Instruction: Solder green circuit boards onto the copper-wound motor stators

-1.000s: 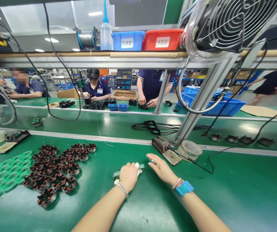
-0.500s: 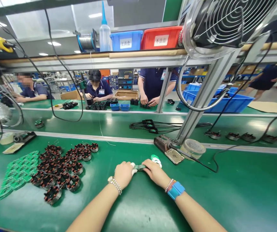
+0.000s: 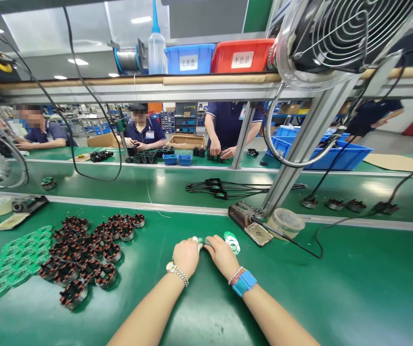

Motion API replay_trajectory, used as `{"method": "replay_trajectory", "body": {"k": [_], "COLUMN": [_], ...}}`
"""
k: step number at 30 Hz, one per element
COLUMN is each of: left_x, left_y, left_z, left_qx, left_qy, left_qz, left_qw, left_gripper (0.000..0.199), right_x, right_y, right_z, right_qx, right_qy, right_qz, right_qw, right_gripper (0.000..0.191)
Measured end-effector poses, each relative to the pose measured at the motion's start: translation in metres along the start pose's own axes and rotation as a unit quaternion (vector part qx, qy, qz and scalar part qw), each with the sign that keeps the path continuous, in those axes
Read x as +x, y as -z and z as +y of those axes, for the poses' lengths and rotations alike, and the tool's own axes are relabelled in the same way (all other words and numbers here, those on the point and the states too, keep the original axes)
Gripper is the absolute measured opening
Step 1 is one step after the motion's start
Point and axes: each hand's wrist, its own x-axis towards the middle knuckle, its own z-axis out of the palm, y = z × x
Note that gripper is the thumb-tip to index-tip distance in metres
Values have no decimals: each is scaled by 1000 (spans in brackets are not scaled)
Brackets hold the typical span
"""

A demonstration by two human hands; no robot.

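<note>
left hand (image 3: 186,257) and right hand (image 3: 222,256) close together, fingertips clamped on a narrow green strip (image 3: 202,242); green conveyor belt (image 3: 354,288) carries copper-wound stators (image 3: 106,275) toward its left end

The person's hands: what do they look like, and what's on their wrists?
Both forearms are bare, with no sleeves. The left hand has a silver link bracelet or watch at the wrist and a white wrap at the fingertips. The right hand has a blue wrist strap, a thin beaded bracelet and an orange band.
</note>
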Motion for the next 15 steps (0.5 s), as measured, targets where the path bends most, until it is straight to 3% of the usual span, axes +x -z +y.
{"method": "replay_trajectory", "body": {"k": [9,15], "left_x": [-4,-2], "left_y": [-4,-7], "left_z": [0,-1], "left_qx": [-3,-15], "left_qy": [-11,-16], "left_qz": [22,23], "left_qw": [1000,999], "left_gripper": [27,25], "right_x": [54,37], "right_y": [29,31], "right_z": [51,37], "right_qx": [-19,20], "right_qy": [21,56], "right_qz": [-54,-54], "right_qw": [998,997], "right_gripper": [24,33]}}
